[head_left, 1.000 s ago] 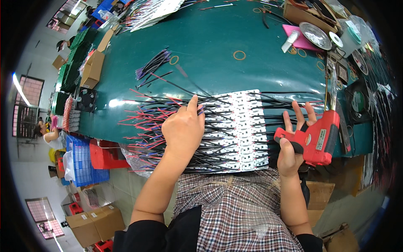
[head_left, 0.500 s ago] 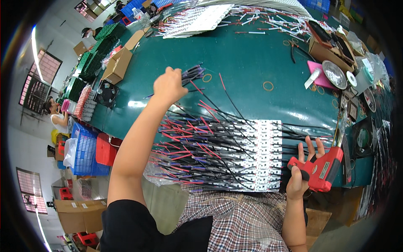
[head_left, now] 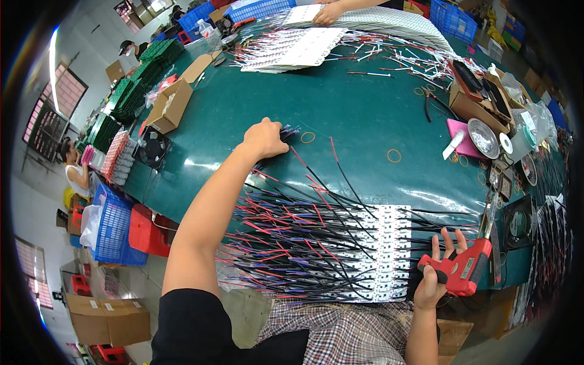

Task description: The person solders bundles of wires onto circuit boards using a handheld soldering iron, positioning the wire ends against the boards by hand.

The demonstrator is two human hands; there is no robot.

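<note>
My left hand (head_left: 266,139) is closed over a bundle of thin dark wires (head_left: 291,131) on the green table; their far ends stick out past my fingers. My right hand (head_left: 433,281) holds a red-and-black soldering gun (head_left: 467,267) between thumb and palm, some fingers spread, its metal nozzle pointing away from me. Directly before me lies a block of white circuit board strips (head_left: 392,252). Many black wires (head_left: 304,243) with red and blue ones among them run out from its left side, and more black leads leave its right side.
Rubber bands (head_left: 394,156) lie on the table (head_left: 347,109). White board stacks (head_left: 298,50) and loose wires fill the far side, where another person's hand (head_left: 328,13) rests. Pliers (head_left: 429,103), a metal dish (head_left: 483,137) and a fan (head_left: 519,222) stand right; a cardboard box (head_left: 170,104) left.
The view has tilted, so the table sits lower in it. My left hand has settled lower over the wire bundle, covering more of it. Another person's hands have appeared at the far side.
</note>
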